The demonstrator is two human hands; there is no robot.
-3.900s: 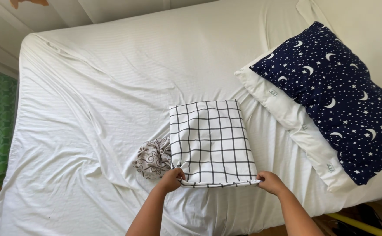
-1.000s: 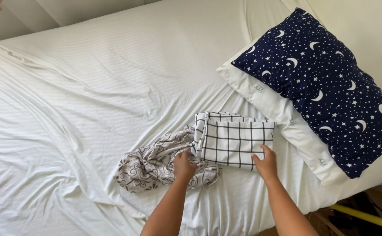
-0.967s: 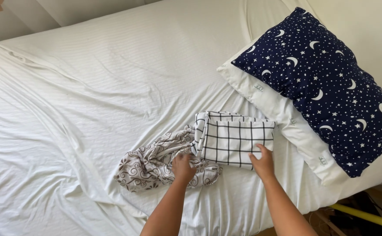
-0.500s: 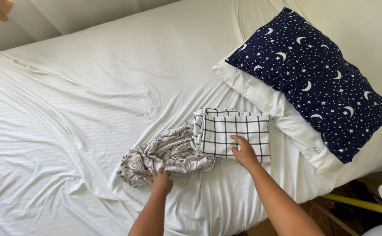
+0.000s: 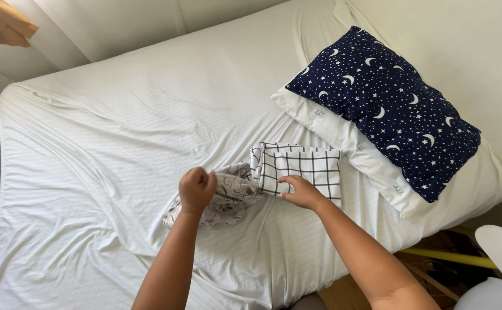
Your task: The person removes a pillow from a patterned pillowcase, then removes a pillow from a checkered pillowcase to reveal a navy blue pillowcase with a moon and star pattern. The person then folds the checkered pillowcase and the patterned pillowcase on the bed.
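Gripping the patterned cloth (image 5: 228, 198) in closed left-hand fingers (image 5: 196, 186) — right hand (image 5: 300, 192) pressing flat, open, on the checked folded cloth (image 5: 302, 167).

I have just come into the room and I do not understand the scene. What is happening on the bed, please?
A person leans over a bed with a white sheet. The left hand is closed on a crumpled patterned cloth. The right hand rests flat on a folded white cloth with a black grid, which lies right beside the crumpled one. A dark blue pillow with moons and stars lies on a white pillow at the right.
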